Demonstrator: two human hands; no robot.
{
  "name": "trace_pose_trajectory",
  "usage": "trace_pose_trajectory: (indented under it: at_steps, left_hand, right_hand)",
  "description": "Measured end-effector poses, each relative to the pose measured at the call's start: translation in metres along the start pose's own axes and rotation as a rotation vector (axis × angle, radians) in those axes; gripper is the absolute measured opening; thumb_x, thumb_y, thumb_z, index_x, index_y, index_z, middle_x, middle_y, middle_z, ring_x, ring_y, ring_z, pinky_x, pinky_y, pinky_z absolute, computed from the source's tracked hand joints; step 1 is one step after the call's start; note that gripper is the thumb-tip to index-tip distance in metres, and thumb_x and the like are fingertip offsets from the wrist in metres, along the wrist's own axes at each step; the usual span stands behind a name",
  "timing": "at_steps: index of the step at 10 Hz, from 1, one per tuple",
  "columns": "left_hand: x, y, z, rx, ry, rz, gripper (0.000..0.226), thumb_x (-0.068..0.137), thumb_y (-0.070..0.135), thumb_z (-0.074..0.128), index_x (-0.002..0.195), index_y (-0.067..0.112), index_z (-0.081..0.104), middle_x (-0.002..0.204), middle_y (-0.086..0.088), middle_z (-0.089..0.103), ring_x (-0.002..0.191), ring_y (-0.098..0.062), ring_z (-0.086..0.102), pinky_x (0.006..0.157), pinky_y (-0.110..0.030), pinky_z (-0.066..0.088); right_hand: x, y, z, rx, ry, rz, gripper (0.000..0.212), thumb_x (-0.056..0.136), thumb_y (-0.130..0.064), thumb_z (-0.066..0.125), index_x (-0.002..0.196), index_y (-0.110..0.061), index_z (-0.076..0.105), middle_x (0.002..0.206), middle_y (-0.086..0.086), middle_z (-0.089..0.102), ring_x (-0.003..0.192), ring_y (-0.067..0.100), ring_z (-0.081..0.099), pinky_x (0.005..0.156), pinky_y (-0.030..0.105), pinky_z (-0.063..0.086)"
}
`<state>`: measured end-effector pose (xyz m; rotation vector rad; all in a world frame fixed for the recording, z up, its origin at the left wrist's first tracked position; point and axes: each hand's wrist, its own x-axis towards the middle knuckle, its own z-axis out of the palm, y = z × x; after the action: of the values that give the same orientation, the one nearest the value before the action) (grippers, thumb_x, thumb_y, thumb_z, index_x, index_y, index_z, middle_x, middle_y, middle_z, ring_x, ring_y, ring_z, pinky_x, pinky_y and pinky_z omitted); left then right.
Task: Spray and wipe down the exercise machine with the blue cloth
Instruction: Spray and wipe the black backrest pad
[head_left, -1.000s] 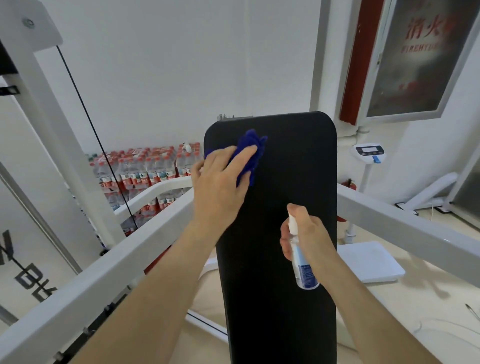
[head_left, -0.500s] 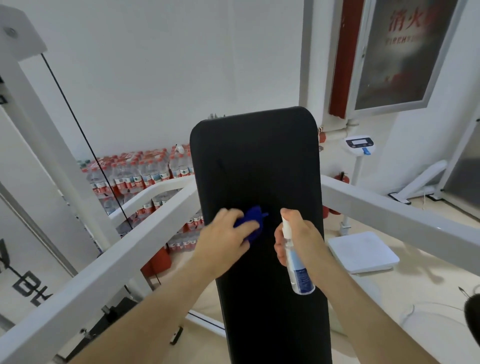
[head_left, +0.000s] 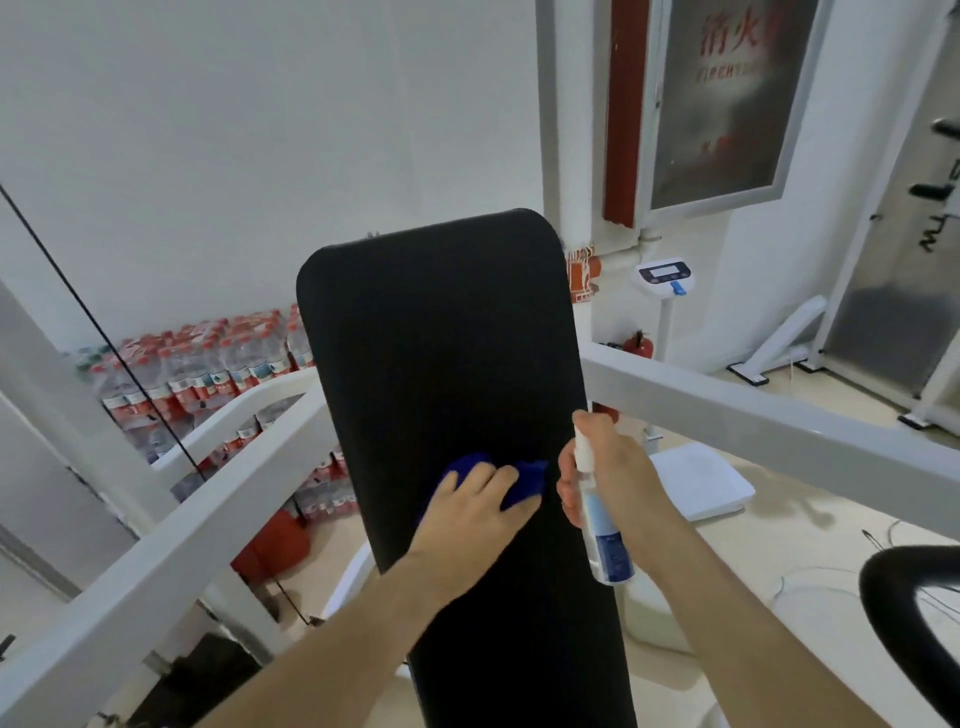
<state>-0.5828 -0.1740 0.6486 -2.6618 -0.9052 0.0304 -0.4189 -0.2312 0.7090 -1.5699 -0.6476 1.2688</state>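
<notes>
Blue cloth (head_left: 519, 480) mostly hidden under left hand (head_left: 478, 512).

The framed wall sign (head_left: 727, 98) is showing red Chinese characters, "消火" legible, above blurred Latin letters beginning "FIREHY". The spray bottle's (head_left: 602, 525) label is staying unreadable.

We're in a gym: a black padded bench back (head_left: 441, 364) rises above where our hands grip, framed by white machine beams (head_left: 769, 415). Beyond, a weighing scale (head_left: 666, 275) stands right, and packs of bottled water (head_left: 208, 374) are stacked left along the wall.
</notes>
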Motion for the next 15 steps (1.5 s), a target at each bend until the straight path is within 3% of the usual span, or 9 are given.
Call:
trace_pose_trajectory:
  at_steps: [2, 3, 4, 5, 8, 11, 13, 14, 15]
  left_hand:
    - [-0.005, -0.041, -0.048, 0.05, 0.291, 0.077, 0.054, 0.076, 0.022, 0.075, 0.126, 0.029, 0.057, 0.128, -0.012, 0.054, 0.117, -0.033, 0.051, 0.09, -0.048, 0.048]
    - [0.016, -0.079, -0.102, -0.006, 0.643, -0.085, 0.053, 0.072, 0.015, 0.076, 0.123, 0.017, 0.061, 0.121, -0.02, 0.057, 0.107, -0.037, 0.054, 0.083, -0.048, 0.051]
    - [0.065, -0.079, -0.144, -0.036, 0.688, -0.266, 0.055, 0.084, 0.019, 0.064, 0.137, 0.018, 0.049, 0.133, -0.017, 0.05, 0.117, -0.036, 0.047, 0.089, -0.046, 0.046]
    - [0.098, -0.04, -0.128, -0.005, 0.596, -0.283, 0.058, 0.086, 0.023, 0.058, 0.142, 0.024, 0.04, 0.135, -0.014, 0.046, 0.117, -0.033, 0.044, 0.088, -0.044, 0.045]
    - [0.055, 0.062, -0.009, 0.246, -0.096, 0.37, 0.056, 0.081, 0.019, 0.07, 0.132, 0.018, 0.049, 0.135, -0.012, 0.047, 0.124, -0.032, 0.041, 0.102, -0.05, 0.037]
    - [0.063, -0.01, -0.049, 0.103, 0.54, -0.014, 0.059, 0.074, 0.023, 0.076, 0.129, 0.021, 0.056, 0.118, -0.018, 0.061, 0.107, -0.036, 0.056, 0.097, -0.052, 0.039]
    - [-0.003, 0.041, 0.063, 0.145, 0.188, 0.432, 0.056, 0.062, 0.02, 0.084, 0.115, 0.028, 0.066, 0.109, -0.009, 0.066, 0.102, -0.027, 0.062, 0.095, -0.044, 0.047]
    - [-0.015, 0.028, 0.061, 0.155, 0.217, 0.495, 0.048, 0.068, 0.017, 0.071, 0.114, 0.026, 0.066, 0.11, -0.008, 0.067, 0.103, -0.027, 0.064, 0.095, -0.042, 0.048]
    - [0.015, -0.004, 0.013, 0.181, 0.468, 0.344, 0.043, 0.08, 0.014, 0.056, 0.121, 0.024, 0.061, 0.111, -0.015, 0.064, 0.1, -0.033, 0.06, 0.093, -0.046, 0.04]
  right_hand:
    - [-0.021, 0.023, -0.015, 0.154, 0.094, -0.329, 0.037, 0.099, -0.03, 0.043, 0.066, -0.015, 0.051, 0.054, 0.005, 0.047, 0.042, 0.017, 0.044, 0.041, 0.022, 0.04]
    - [-0.022, 0.018, -0.02, 0.155, 0.139, -0.336, 0.044, 0.1, -0.035, 0.044, 0.065, -0.009, 0.049, 0.052, 0.007, 0.047, 0.039, 0.015, 0.044, 0.039, 0.02, 0.04]
    - [-0.021, 0.014, -0.024, 0.178, 0.15, -0.265, 0.044, 0.097, -0.041, 0.047, 0.067, -0.009, 0.051, 0.055, 0.009, 0.048, 0.041, 0.016, 0.045, 0.042, 0.021, 0.042]
    - [-0.013, 0.013, -0.028, 0.174, 0.213, -0.082, 0.047, 0.09, -0.049, 0.053, 0.064, -0.011, 0.055, 0.056, 0.007, 0.055, 0.047, 0.018, 0.051, 0.054, 0.028, 0.047]
    - [0.011, 0.027, -0.046, 0.201, 0.222, 0.063, 0.061, 0.093, -0.045, 0.053, 0.046, -0.007, 0.055, 0.044, 0.008, 0.054, 0.05, 0.022, 0.05, 0.059, 0.032, 0.044]
    - [0.013, 0.068, -0.048, 0.068, 0.159, -0.022, 0.053, 0.098, -0.038, 0.042, 0.054, -0.01, 0.047, 0.043, 0.004, 0.052, 0.034, 0.013, 0.049, 0.041, 0.019, 0.045]
    - [0.009, 0.088, -0.041, 0.07, 0.219, -0.215, 0.046, 0.099, -0.031, 0.044, 0.06, -0.008, 0.05, 0.05, 0.008, 0.05, 0.047, 0.024, 0.048, 0.048, 0.028, 0.043]
    - [0.009, 0.085, -0.044, -0.059, 0.251, -0.065, 0.053, 0.098, -0.043, 0.042, 0.057, -0.01, 0.05, 0.05, 0.003, 0.052, 0.046, 0.015, 0.052, 0.041, 0.016, 0.04]
    - [0.007, 0.096, -0.04, 0.074, 0.154, -0.159, 0.047, 0.096, -0.039, 0.046, 0.061, -0.009, 0.051, 0.054, 0.009, 0.051, 0.046, 0.021, 0.049, 0.048, 0.026, 0.043]
